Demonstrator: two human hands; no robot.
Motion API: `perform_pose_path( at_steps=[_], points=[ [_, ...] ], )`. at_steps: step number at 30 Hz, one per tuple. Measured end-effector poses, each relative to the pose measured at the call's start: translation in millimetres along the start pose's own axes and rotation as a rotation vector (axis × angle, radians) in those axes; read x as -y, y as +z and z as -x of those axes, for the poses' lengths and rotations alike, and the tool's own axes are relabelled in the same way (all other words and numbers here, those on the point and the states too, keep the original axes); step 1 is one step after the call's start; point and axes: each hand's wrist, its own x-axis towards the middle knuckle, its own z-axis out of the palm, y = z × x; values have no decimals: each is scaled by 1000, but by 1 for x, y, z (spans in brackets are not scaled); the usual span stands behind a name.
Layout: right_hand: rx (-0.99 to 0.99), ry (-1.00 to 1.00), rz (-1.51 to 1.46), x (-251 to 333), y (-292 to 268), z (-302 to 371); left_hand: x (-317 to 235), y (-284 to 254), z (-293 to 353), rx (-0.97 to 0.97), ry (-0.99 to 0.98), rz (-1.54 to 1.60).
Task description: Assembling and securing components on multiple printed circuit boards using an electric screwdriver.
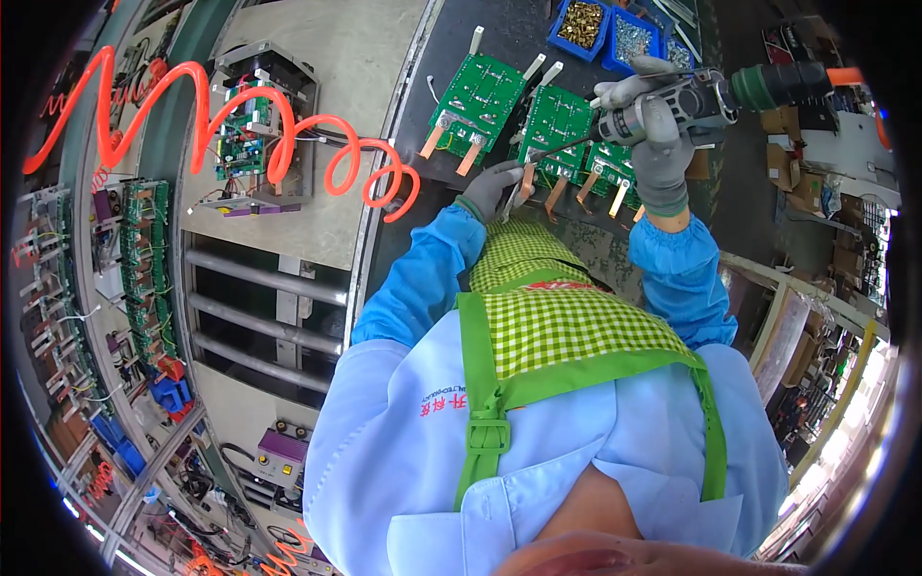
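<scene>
My right hand [663,158], in a grey glove, wraps round a grey pistol-shaped power screwdriver [687,104]. Its long thin bit [567,149] points left and reaches toward the copper strips at the near edge of the middle green circuit board [557,120]. Beside that tip my gloved left hand [492,190] is closed, its fingers on a copper strip [527,180]. Another green circuit board [483,96] with copper strips lies to the left. A third board [612,163] is to the right, partly covered by the tool and my right hand.
Blue bins of brass-coloured parts [582,23] and silvery screws [631,40] stand at the bench's far edge. An orange coiled hose [360,168] hangs over the left side, near a framed unit [259,130]. Metal rollers [269,278] lie left of me.
</scene>
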Motion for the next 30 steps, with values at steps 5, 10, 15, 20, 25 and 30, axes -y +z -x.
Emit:
perform_pose_path(
  at_steps=[5,10,15,20,25,30],
  points=[
    [80,-35,27,0,4,1,-4,6,4,8,-38,136],
    [18,-34,132,2,11,4,-7,13,6,-6,71,-187],
    [-6,-77,84,-1,17,8,-8,18,8,-68,46,-120],
    [14,-75,97,-7,21,11,-12,17,10,-38,43,-177],
    [-5,7,-1,-7,17,14,-5,17,4,-89,106,-178],
    [56,61,-112,-6,17,12,-4,15,6,-82,117,-237]
  ],
)
